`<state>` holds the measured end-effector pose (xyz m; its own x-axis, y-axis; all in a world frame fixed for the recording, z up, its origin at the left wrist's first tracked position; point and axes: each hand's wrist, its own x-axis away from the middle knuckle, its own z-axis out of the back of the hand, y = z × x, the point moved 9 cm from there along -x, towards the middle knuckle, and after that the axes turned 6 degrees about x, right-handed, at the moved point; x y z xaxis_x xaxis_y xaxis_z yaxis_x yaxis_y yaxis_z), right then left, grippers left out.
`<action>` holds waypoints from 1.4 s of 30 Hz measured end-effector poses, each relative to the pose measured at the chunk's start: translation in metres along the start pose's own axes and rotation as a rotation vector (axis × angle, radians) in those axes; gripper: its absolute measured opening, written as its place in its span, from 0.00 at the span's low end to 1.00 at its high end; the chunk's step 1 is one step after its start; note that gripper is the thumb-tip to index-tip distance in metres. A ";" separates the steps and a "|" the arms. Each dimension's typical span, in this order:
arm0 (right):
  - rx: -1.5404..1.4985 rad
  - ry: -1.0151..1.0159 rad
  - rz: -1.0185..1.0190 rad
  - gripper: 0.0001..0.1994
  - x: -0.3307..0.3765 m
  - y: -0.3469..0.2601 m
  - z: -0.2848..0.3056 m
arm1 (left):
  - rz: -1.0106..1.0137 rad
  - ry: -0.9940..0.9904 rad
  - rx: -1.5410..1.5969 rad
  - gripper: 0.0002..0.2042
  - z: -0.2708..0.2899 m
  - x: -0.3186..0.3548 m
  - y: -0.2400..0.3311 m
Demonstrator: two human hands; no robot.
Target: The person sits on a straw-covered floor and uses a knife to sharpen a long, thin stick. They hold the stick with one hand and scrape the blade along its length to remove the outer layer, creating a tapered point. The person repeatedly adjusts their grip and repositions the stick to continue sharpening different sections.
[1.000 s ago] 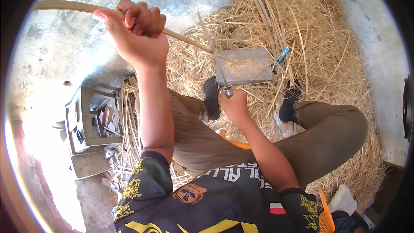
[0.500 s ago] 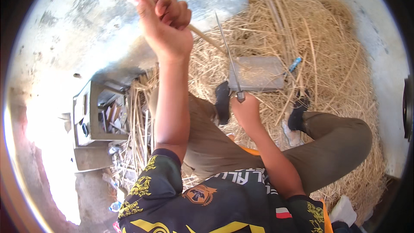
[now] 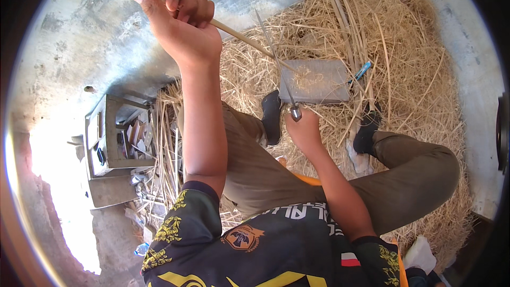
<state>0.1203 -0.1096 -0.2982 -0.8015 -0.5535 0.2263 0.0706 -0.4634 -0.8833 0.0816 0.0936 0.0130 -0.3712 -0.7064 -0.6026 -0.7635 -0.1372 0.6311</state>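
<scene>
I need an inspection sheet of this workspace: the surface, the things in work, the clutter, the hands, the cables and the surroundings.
Surface: concrete floor, largely covered by a heap of straw-like shavings.
Things in work: long pale cane strip running to a flat grey block; thin metal blade lying across the strip.
Clutter: open grey toolbox with small tools; blue-tipped tool beside the block.
Hands: left hand raised, closed on the cane strip; right hand closed on the blade's handle.
Cables: nothing seen.
Surroundings: bright sunlit patch at lower left; the person sits with knees bent, dark shoes near the block.
</scene>
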 end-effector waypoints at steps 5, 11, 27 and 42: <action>0.131 -0.002 -0.333 0.14 -0.011 0.113 -0.012 | 0.015 0.036 -0.025 0.33 0.008 -0.006 0.000; -0.085 -0.058 -0.475 0.13 -0.003 0.093 -0.008 | -0.024 -0.014 -0.011 0.34 0.000 -0.008 0.002; 0.111 0.046 -0.291 0.15 0.002 0.092 -0.008 | -0.040 0.226 -0.214 0.32 0.027 -0.003 0.003; 0.091 0.100 -0.319 0.14 -0.008 0.115 -0.005 | -0.005 0.068 -0.035 0.35 0.021 -0.009 -0.009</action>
<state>0.1320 -0.1547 -0.4034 -0.8456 -0.3020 0.4402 -0.1445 -0.6644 -0.7333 0.0808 0.1159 0.0020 -0.3298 -0.7510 -0.5720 -0.7456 -0.1645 0.6458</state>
